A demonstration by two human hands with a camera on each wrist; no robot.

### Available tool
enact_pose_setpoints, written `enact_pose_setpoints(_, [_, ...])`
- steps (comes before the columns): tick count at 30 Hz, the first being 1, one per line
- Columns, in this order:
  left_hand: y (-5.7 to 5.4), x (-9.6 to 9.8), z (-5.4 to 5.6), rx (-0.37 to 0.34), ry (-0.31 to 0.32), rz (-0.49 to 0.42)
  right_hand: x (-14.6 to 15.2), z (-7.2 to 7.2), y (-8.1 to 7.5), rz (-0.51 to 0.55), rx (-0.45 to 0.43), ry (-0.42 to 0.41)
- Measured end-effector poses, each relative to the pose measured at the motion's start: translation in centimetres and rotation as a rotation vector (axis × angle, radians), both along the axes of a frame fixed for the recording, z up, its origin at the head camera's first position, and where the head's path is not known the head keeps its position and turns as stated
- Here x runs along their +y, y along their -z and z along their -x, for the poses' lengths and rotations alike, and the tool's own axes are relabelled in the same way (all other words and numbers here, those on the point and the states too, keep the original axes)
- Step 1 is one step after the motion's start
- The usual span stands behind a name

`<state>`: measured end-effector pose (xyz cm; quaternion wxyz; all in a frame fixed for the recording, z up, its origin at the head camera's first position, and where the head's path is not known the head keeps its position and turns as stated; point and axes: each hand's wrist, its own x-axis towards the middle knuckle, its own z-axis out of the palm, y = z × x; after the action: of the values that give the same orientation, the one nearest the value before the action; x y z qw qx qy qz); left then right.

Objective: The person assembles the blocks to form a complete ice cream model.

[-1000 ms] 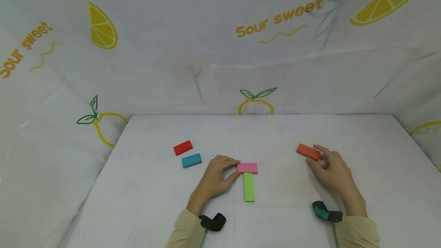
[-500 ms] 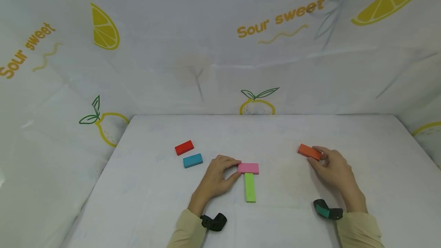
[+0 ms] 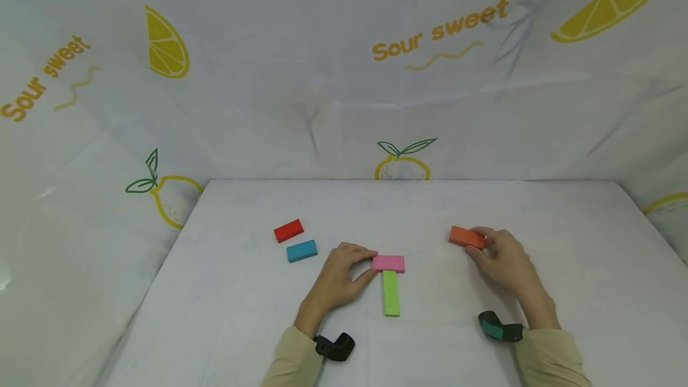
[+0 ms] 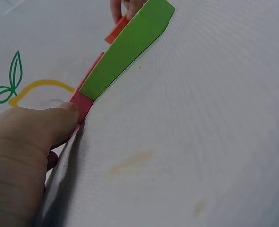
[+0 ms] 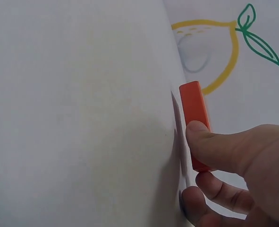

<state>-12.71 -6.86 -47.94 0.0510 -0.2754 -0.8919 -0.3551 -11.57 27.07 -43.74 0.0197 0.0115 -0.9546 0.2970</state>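
My left hand (image 3: 340,276) pinches the left end of a pink block (image 3: 389,264) between thumb and fingers on the white table. Against the pink block's near side lies a light green block (image 3: 391,294), pointing toward me, so the two form a T. To the right, my right hand (image 3: 505,258) pinches the right end of an orange block (image 3: 465,236). In the right wrist view the thumb presses on the orange block (image 5: 194,101), with a shadow on the table beside it. The left wrist view shows the green block (image 4: 130,49) close up, with the left thumb on the pink block.
A red block (image 3: 288,230) and a blue block (image 3: 302,251) lie on the table to the left, beyond my left hand. Behind the table (image 3: 226,327) hangs a white cloth (image 3: 258,34) printed with lemons. Each wrist wears a dark strapped device (image 3: 335,347).
My right hand has moved left with the orange block. The left hand stays on the pink block, and the red, blue and green blocks have kept their places.
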Motion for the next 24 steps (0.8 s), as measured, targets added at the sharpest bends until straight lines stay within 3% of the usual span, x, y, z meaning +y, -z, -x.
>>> enact_pose_setpoints(24, [0.1,-0.1,0.0,-0.006,-0.003,0.016,-5.0,0.3,-0.8,0.026,-0.021,-0.063])
